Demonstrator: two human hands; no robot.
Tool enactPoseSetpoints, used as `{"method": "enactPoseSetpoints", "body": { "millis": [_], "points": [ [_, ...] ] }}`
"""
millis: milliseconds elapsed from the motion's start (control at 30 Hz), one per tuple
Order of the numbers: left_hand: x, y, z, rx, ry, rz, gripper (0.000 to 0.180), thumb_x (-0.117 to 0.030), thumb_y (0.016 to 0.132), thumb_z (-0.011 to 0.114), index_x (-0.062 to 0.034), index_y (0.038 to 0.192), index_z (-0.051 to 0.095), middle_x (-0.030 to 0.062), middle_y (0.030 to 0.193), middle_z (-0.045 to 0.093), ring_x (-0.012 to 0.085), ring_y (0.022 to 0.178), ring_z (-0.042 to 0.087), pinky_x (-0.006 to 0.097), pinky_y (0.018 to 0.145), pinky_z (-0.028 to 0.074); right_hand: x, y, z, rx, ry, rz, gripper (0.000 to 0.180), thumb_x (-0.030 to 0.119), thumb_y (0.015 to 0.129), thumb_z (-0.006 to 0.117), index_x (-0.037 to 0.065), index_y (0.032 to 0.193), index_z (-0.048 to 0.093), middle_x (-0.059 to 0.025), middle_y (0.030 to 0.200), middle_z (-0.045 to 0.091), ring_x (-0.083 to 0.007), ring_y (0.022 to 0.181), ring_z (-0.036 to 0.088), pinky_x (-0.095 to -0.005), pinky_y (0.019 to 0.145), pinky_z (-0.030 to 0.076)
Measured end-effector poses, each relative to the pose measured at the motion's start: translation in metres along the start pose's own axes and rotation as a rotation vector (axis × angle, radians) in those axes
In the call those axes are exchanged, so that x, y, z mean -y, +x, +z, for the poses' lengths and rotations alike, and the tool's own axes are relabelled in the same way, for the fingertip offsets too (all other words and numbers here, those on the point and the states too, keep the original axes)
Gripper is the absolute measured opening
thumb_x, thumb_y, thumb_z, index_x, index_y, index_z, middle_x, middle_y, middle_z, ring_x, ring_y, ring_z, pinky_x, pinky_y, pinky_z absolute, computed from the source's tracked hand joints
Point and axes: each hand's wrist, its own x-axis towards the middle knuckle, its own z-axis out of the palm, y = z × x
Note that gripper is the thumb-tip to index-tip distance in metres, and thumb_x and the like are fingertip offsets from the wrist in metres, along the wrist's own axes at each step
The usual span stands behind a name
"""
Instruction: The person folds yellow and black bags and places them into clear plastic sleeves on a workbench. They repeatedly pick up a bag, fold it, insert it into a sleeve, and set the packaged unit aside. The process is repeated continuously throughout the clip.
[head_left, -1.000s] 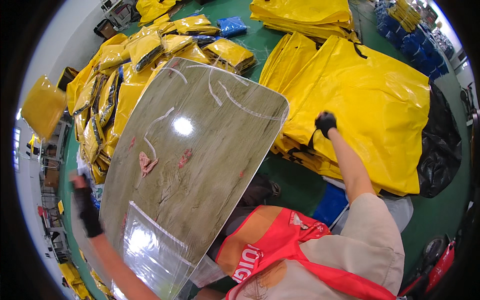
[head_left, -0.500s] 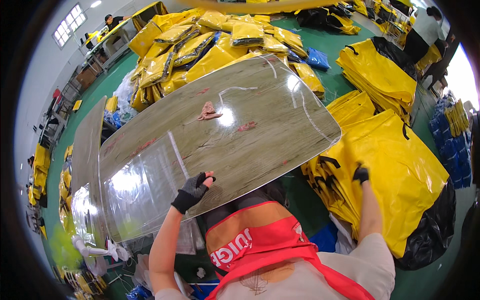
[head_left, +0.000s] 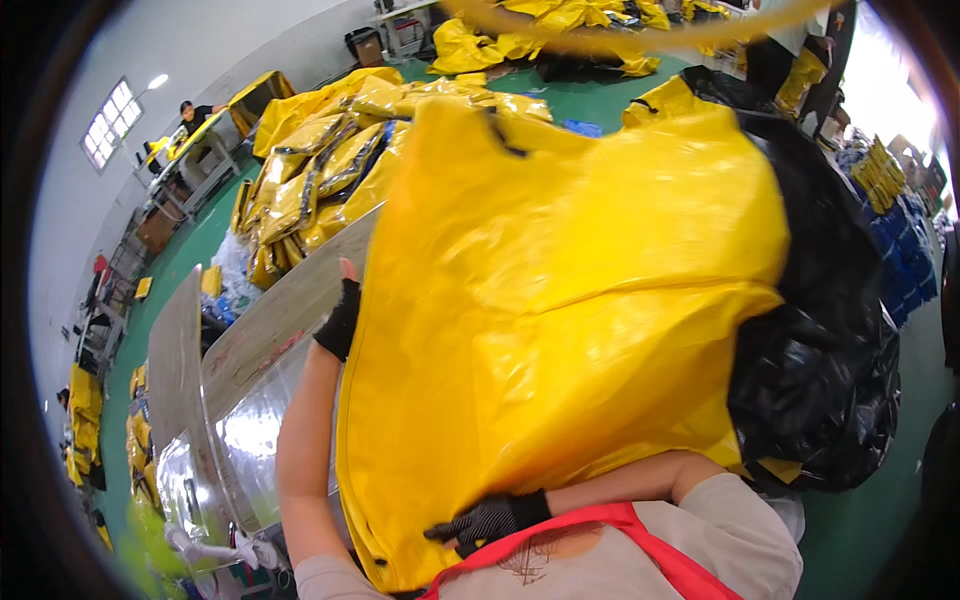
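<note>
A large glossy yellow tarpaulin piece (head_left: 570, 290) with a black section (head_left: 815, 300) on its right side is spread in front of me, over most of the wood-grain table (head_left: 260, 350). My left hand (head_left: 340, 318), in a black fingerless glove, is at its left edge with one bare digit stretched upward; the other fingers are hidden by the yellow material. My right hand (head_left: 500, 518), in a dotted black glove, is closed on the near edge, close to my body. A black strap (head_left: 507, 135) shows at the far edge.
Beyond the table rises a heap of packed yellow bundles (head_left: 310, 170). Clear plastic film (head_left: 255, 430) covers the table's near left part. Blue and yellow bundles (head_left: 890, 220) stand far right. A person (head_left: 200, 125) sits at a bench at the far left.
The yellow tarpaulin piece has come off the stack at the right and now covers most of the table. My right hand has moved left toward my body; my left hand has moved up and left.
</note>
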Motion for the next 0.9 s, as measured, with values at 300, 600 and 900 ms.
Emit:
{"method": "enactPoseSetpoints", "body": {
  "millis": [300, 600, 900],
  "points": [
    [-0.056, -0.246, -0.215, -1.05, 2.528, 0.689, 0.04, -0.037, 0.09, 0.051, 0.0005, 0.1, 0.06, 0.0228, 0.095, 0.061, 0.0391, 0.088, 0.057, 0.048, 0.078, 0.044, 0.07, 0.023, 0.045, 0.186, -1.381, -0.378, 0.047, 0.042, 0.082, 0.06, 0.015, 0.12, 0.058, -0.0113, 0.121, 0.058, -0.0288, 0.11, 0.054, -0.0406, 0.093, 0.042],
    [-0.012, -0.274, -0.215, -1.466, 1.732, 0.317, 0.048, -0.039, 0.092, 0.047, -0.0024, 0.121, 0.055, 0.0235, 0.111, 0.061, 0.0414, 0.103, 0.056, 0.044, 0.086, 0.045, 0.172, -0.254, -0.216, -1.551, -1.77, 0.411, 0.071, 0.058, 0.076, 0.059, 0.013, 0.13, 0.05, -0.0171, 0.136, 0.043, -0.0344, 0.126, 0.04, -0.0504, 0.108, 0.017],
    [-0.013, -0.255, -0.267, -1.599, 1.634, 0.57, 0.054, -0.043, 0.094, 0.046, 0.0037, 0.12, 0.054, 0.0266, 0.119, 0.055, 0.0407, 0.109, 0.053, 0.04, 0.091, 0.043, 0.144, -0.497, -0.295, -2.244, -1.238, 0.13, 0.06, 0.053, 0.078, 0.063, -0.002, 0.102, 0.063, -0.0224, 0.093, 0.066, -0.0397, 0.092, 0.061, -0.0409, 0.079, 0.048]
  ]
}}
